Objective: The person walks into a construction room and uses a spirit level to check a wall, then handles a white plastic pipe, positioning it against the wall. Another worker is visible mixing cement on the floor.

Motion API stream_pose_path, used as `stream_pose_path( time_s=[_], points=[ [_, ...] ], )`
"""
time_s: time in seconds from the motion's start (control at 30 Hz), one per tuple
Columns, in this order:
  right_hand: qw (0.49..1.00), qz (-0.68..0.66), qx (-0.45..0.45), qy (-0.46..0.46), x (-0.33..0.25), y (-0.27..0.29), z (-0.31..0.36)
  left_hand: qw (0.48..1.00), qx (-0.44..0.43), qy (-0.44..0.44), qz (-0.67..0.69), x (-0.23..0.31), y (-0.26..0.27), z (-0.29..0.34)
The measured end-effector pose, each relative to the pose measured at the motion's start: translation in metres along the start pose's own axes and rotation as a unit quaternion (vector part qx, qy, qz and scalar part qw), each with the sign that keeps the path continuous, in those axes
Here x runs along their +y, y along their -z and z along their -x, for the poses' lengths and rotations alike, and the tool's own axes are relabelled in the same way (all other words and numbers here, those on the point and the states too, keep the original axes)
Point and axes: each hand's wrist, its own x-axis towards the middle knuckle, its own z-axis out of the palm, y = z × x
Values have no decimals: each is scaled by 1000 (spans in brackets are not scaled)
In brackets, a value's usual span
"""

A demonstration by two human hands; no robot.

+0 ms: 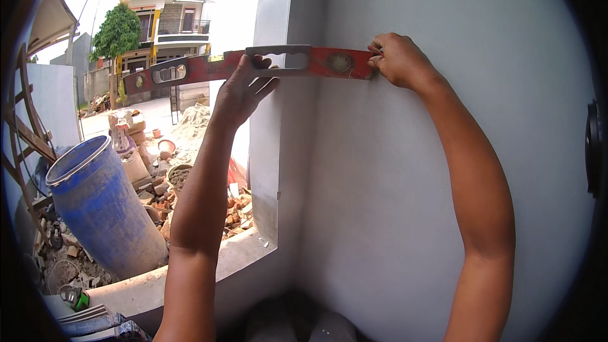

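Observation:
A red spirit level (pixel 323 63) with a grey handle section spans the corner, its right part along the grey wall (pixel 392 171) and its left part out across the bright opening. My left hand (pixel 238 94) grips it near the middle, with the thumb in front and some fingers behind the handle. At its right end my right hand (pixel 403 61) is closed in a pinch close to the wall. Something small and dark shows between those fingertips, too small to name. The level looks slightly tilted, though the lens bends straight edges.
Below the opening runs a ledge (pixel 234 254), with a green and black tape measure (pixel 76 297) at its left. Outside stand a blue drum (pixel 104 209), rubble (pixel 239 210) and a sand heap (pixel 193 120). Wooden frame pieces (pixel 31 133) lean at the far left.

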Motion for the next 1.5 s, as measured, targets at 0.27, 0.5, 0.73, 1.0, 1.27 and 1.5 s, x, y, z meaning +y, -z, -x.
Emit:
stream_pose_path(
  time_s=[0.27, 0.5, 0.73, 1.0, 1.27, 1.5],
  points=[
    [1000, -17, 1, -13, -7, 3, 7, 1000, 7, 8, 27, 1, 3, 0],
    [999, -44, -6, -10, -11, 5, 6, 1000, -5, 11, -11, 2, 2, 1],
    [996, -92, 10, -5, -9, 1, 6, 1000, 9, 7, -5, 2, 2, 3],
    [997, -70, 21, 16, -8, -2, 8, 999, 2, 14, -37, 7, 4, -3],
    [998, -61, 24, 22, -8, -1, 9, 999, 4, 12, -36, 6, 5, -4],
    [998, -61, 28, 10, -9, -5, 7, 999, -3, 0, -41, 6, 5, -5]
  ],
)
